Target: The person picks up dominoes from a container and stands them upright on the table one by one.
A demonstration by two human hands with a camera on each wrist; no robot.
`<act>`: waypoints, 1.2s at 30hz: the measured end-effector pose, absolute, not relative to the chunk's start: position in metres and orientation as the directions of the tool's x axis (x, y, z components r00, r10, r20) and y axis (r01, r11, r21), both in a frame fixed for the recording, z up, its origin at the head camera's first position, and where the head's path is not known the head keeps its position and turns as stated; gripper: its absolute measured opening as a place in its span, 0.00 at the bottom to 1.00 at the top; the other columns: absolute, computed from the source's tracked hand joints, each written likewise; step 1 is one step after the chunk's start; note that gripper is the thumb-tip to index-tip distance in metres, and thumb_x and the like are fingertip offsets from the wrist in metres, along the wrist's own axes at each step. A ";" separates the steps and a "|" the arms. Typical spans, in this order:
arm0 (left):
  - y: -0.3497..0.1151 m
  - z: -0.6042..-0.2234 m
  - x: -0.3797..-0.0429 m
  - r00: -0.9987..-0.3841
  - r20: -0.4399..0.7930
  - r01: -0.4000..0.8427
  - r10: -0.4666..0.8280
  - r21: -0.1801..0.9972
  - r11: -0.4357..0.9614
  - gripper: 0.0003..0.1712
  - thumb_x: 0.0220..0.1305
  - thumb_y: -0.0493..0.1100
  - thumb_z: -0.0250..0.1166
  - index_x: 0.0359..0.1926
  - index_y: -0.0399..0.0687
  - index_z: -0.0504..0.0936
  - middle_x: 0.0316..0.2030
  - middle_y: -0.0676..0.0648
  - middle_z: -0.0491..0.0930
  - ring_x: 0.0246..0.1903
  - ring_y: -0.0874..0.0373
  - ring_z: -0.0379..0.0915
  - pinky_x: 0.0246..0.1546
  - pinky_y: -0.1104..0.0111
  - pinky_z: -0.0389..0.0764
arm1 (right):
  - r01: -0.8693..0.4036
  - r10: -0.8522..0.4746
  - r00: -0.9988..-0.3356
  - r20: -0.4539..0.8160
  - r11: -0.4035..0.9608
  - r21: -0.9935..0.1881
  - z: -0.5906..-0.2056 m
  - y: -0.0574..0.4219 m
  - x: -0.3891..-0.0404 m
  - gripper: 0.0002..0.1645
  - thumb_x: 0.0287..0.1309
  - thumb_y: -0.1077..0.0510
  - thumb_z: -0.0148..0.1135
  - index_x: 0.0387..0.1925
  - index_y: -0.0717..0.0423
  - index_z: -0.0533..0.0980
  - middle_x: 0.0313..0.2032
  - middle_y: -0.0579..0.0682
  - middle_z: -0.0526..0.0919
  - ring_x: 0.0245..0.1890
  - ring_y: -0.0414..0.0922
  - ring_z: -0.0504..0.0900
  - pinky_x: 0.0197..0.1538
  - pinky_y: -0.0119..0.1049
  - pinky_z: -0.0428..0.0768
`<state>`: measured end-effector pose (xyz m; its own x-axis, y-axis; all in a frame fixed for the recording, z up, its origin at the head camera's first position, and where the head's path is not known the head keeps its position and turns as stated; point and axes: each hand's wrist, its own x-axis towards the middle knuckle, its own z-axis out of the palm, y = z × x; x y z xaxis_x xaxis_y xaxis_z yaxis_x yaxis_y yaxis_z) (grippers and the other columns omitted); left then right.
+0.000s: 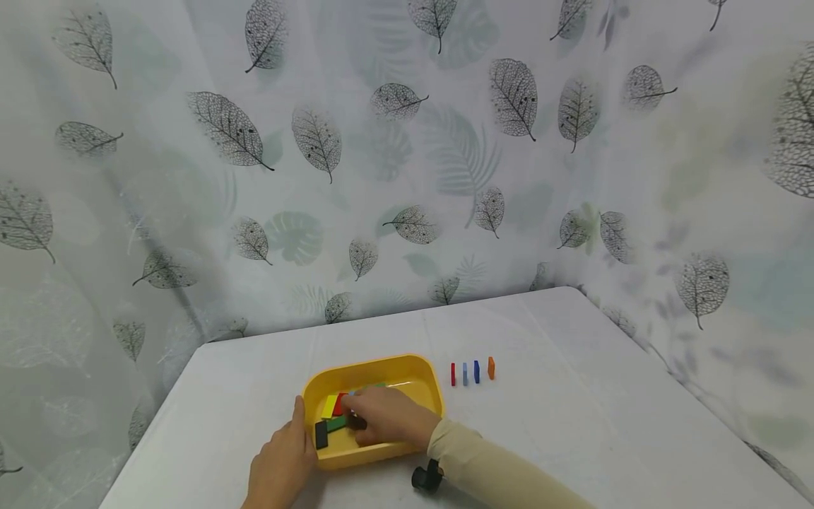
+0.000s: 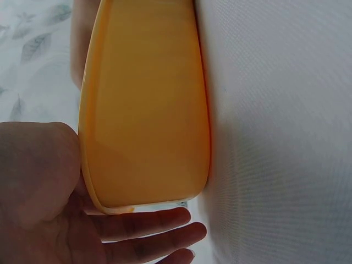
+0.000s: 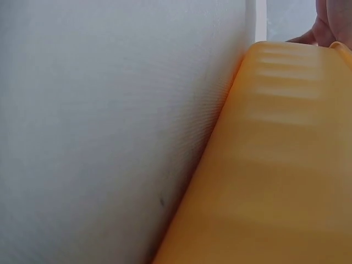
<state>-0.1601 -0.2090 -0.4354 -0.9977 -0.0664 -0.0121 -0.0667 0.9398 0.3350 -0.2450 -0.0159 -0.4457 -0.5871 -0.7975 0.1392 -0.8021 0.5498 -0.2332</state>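
Note:
A yellow tray lies on the white table with several small flat blocks in it. Toward its left end are a black block, a yellow block, a green block and a red block. My right hand reaches over the near rim with fingers down among them; I cannot tell whether they pinch one. My left hand is at the tray's left end, its straight fingers along the end wall in the left wrist view. Only the tray's outer wall fills the right wrist view.
Right of the tray a row stands on the table: a red block, a light blue block, a dark blue block and an orange block. A black wrist device sits below my right sleeve. Leaf-patterned curtain hangs behind.

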 end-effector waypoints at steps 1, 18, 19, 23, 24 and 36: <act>-0.209 -0.435 -0.160 -0.998 -0.013 -0.068 -0.067 0.336 0.940 0.36 0.75 0.39 0.52 0.77 0.26 0.56 0.46 0.32 0.82 0.25 0.49 0.74 0.30 0.46 0.82 | -0.803 -0.797 -0.586 0.142 0.549 -0.234 -0.446 -0.016 -0.245 0.17 0.57 0.52 0.77 0.44 0.43 0.78 0.31 0.34 0.73 0.30 0.33 0.71 0.36 0.23 0.71; -0.208 -0.437 -0.160 -0.997 -0.024 -0.076 -0.073 0.347 0.935 0.36 0.75 0.39 0.50 0.77 0.26 0.55 0.48 0.31 0.82 0.25 0.50 0.70 0.31 0.49 0.82 | -0.641 -0.692 -0.708 0.141 0.545 -0.541 -0.441 -0.005 -0.246 0.10 0.60 0.60 0.75 0.40 0.45 0.81 0.30 0.33 0.77 0.31 0.34 0.75 0.40 0.25 0.77; -0.208 -0.436 -0.160 -0.997 -0.024 -0.076 -0.072 0.346 0.935 0.36 0.75 0.39 0.50 0.77 0.26 0.55 0.49 0.31 0.82 0.25 0.50 0.71 0.31 0.49 0.83 | -0.636 -0.690 -0.709 0.146 0.535 -0.557 -0.438 -0.003 -0.246 0.10 0.60 0.60 0.75 0.40 0.46 0.82 0.30 0.33 0.78 0.32 0.34 0.75 0.40 0.26 0.77; -0.209 -0.436 -0.161 -0.997 -0.023 -0.075 -0.071 0.339 0.938 0.36 0.75 0.39 0.51 0.77 0.26 0.55 0.49 0.30 0.81 0.26 0.50 0.73 0.33 0.47 0.83 | -0.629 -0.686 -0.704 0.182 0.485 -0.607 -0.431 0.004 -0.244 0.11 0.60 0.62 0.75 0.44 0.50 0.83 0.33 0.33 0.80 0.34 0.33 0.77 0.44 0.26 0.78; -0.209 -0.436 -0.161 -0.997 -0.026 -0.076 -0.072 0.336 0.939 0.36 0.75 0.39 0.51 0.77 0.26 0.55 0.50 0.30 0.81 0.26 0.50 0.73 0.34 0.46 0.83 | -0.634 -0.687 -0.700 0.195 0.472 -0.613 -0.430 0.005 -0.244 0.12 0.60 0.62 0.75 0.45 0.51 0.83 0.33 0.33 0.80 0.35 0.33 0.78 0.45 0.27 0.79; -0.206 -0.435 -0.160 -0.996 -0.015 -0.085 -0.085 0.318 0.944 0.36 0.74 0.38 0.53 0.76 0.25 0.55 0.50 0.30 0.81 0.25 0.50 0.71 0.34 0.48 0.84 | -0.645 -0.640 -0.689 0.341 0.326 -0.691 -0.420 0.028 -0.239 0.13 0.60 0.66 0.73 0.46 0.56 0.81 0.36 0.39 0.83 0.38 0.36 0.81 0.45 0.33 0.83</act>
